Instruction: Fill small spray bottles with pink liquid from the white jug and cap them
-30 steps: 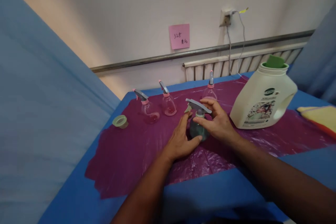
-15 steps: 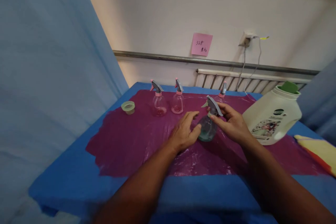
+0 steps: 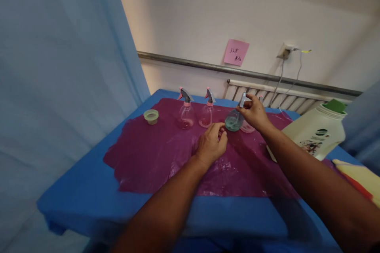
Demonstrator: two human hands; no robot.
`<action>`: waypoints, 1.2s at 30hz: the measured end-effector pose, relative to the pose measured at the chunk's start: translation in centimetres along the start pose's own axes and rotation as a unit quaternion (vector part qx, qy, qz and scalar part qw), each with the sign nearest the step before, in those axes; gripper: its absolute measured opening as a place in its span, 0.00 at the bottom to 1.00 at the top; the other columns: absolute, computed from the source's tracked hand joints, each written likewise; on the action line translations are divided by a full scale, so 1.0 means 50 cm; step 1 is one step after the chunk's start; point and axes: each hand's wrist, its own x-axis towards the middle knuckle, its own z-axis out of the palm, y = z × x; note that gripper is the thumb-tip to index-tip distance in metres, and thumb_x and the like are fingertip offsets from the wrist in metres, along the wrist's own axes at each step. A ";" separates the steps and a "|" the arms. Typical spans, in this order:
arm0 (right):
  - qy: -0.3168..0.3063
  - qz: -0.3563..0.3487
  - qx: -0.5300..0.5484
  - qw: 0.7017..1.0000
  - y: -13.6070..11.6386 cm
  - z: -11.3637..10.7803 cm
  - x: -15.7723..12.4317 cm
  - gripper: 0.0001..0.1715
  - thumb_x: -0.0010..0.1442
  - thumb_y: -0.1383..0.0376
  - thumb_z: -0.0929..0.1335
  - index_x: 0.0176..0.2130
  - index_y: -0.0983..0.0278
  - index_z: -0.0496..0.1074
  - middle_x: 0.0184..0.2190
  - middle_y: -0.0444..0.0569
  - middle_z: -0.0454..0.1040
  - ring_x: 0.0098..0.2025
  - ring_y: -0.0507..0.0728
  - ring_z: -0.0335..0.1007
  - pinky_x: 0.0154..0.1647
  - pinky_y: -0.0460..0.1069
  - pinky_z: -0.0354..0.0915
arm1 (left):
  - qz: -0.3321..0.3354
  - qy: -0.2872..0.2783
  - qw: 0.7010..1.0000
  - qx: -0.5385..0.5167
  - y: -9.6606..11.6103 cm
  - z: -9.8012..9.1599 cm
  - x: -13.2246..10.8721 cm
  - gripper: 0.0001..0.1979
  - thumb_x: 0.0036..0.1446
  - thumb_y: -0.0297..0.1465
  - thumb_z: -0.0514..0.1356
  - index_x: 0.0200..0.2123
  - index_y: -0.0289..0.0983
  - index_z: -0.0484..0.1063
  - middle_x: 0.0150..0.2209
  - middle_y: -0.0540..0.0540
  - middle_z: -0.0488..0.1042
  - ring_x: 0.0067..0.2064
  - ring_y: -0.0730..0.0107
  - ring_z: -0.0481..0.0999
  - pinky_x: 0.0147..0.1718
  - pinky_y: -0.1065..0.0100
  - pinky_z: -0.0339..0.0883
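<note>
My right hand (image 3: pixel 255 114) grips a clear spray bottle (image 3: pixel 233 121) by its grey spray head, fingers closed around it. A little greenish liquid shows low in this bottle, which is over the far part of the purple sheet. Whether its base touches the sheet I cannot tell. My left hand (image 3: pixel 211 143) is just left of and nearer than the bottle, holding nothing, its fingers bent and the thumb apart. Partly behind my right hand is a pink-collared spray bottle (image 3: pixel 247 127). Two more, a left spray bottle (image 3: pixel 186 116) and a middle spray bottle (image 3: pixel 206 115), stand upright with pinkish bases.
A small pale green cup (image 3: pixel 151 116) sits at the left on the purple sheet (image 3: pixel 142 158), which covers the blue table (image 3: pixel 77 189). To the right are a large cream jug (image 3: pixel 314 134) with a green top and a yellow cloth (image 3: pixel 356 176). A blue curtain (image 3: pixel 59 67) hangs left.
My right hand has carried the green-tinted spray bottle away from me, toward the row of pink-collared bottles. My left hand stays near its place, fingers more bent. The view has shifted slightly.
</note>
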 end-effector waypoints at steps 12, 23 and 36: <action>0.072 -0.088 -0.087 0.990 -0.010 0.009 -0.025 0.46 0.60 0.58 0.73 0.73 0.65 0.69 0.69 0.69 0.78 0.70 0.75 0.75 0.72 0.74 0.69 | -0.003 -0.049 0.997 0.055 0.005 0.010 -0.010 0.15 0.73 0.29 0.62 0.59 0.42 0.78 0.52 0.43 0.87 0.51 0.57 0.87 0.53 0.58 0.80; -0.049 -0.045 0.068 0.995 -0.110 0.210 -0.009 0.41 0.57 0.49 0.78 0.63 0.64 0.75 0.56 0.64 0.86 0.55 0.69 0.84 0.61 0.68 0.79 | -0.029 -0.024 0.995 0.095 0.005 0.002 -0.005 0.05 0.72 0.28 0.62 0.47 0.42 0.78 0.46 0.44 0.86 0.48 0.55 0.86 0.49 0.58 0.77; -0.065 -0.059 0.174 0.981 -0.114 0.070 -0.131 0.25 0.60 0.47 0.80 0.49 0.59 0.82 0.42 0.48 0.86 0.41 0.59 0.81 0.49 0.57 0.78 | 0.111 0.188 0.976 -0.003 0.010 -0.017 0.017 0.13 0.74 0.32 0.64 0.58 0.40 0.71 0.57 0.38 0.80 0.62 0.54 0.81 0.64 0.51 0.76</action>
